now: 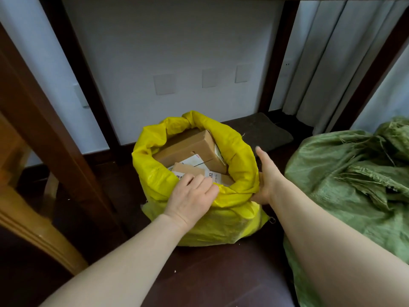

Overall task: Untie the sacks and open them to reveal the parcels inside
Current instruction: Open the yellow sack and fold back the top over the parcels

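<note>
A yellow woven sack point(221, 220) stands upright on the dark floor with its mouth rolled down and wide open. Inside lie cardboard parcels point(190, 145), the largest a brown box, with white labels on smaller ones below it. My left hand point(190, 196) grips the near rim of the sack, its fingers curled over the edge into the opening. My right hand point(266, 173) presses against the right outer side of the rolled rim, thumb pointing up, fingers hidden behind the fabric. A green woven sack point(345, 182) lies bunched at the right, its frayed top gathered.
A dark wooden frame post point(66, 134) slants down at the left beside a lighter wooden piece point(33, 227). White wall panels stand behind the sack. A grey mat point(265, 134) lies on the floor behind it, and pale curtains point(327, 63) hang at the back right.
</note>
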`<state>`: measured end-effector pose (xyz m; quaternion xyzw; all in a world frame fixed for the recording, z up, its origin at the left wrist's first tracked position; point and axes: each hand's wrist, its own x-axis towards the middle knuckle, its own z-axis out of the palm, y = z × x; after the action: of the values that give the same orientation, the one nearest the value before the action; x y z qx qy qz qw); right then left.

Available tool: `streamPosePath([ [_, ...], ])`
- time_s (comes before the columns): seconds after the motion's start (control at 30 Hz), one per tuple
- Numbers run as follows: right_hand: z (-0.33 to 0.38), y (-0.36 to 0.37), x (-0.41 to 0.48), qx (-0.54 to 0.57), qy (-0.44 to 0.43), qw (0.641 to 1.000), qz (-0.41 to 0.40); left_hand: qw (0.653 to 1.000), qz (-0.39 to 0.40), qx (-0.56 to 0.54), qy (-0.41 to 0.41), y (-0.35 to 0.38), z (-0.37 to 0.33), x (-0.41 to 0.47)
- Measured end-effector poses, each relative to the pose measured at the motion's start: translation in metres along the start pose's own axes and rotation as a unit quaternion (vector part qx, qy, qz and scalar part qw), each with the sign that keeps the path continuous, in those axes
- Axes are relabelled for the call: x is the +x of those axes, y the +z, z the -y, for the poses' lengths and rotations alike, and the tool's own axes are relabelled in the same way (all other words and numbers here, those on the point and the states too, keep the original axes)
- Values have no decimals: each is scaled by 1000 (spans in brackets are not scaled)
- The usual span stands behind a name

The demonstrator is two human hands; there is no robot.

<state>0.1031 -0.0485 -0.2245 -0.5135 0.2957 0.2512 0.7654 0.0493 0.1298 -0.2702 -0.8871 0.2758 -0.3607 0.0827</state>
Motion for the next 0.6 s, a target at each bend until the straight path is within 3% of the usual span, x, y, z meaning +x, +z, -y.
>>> streamPosePath([
  [0.07, -1, 7, 6, -188, -77, 976, -80, 999, -17, 5, -46, 5, -5, -14],
  [0.13, -1, 19, 7, -388, -182, 882, -195, 997, 9, -3, -83, 4, -7, -21],
  [0.17, -3, 22, 9, -482, -229, 812, -235, 996, 41, -4, -85, 3, -8, -22],
  [0.23, -5, 26, 10, -636, -361, 617, -291, 985, 147, -24, -92, -9, -8, -18],
  [0.27, -5, 28, 10, -688, -426, 516, -280, 973, 204, -44, -97, -16, -10, -15],
  [0.3, -3, 30, 11, -732, -462, 437, -244, 961, 250, -63, -100, -21, -11, -12],
  [0.33, -1, 32, 13, -767, -469, 387, -206, 945, 299, -83, -105, -23, -12, -9],
  [0.43, 2, 33, 19, -834, -380, 352, -192, 915, 379, -90, -108, -20, -9, 3],
  [0.5, 13, 25, 21, -846, -304, 368, -237, 913, 386, -85, -104, -14, -7, 5],
  [0.53, 21, 18, 20, -825, -265, 424, -263, 913, 386, -84, -103, -12, -8, 4],
  [0.6, 38, 4, 16, -732, -222, 582, -278, 916, 380, -82, -96, -11, -10, 1],
])
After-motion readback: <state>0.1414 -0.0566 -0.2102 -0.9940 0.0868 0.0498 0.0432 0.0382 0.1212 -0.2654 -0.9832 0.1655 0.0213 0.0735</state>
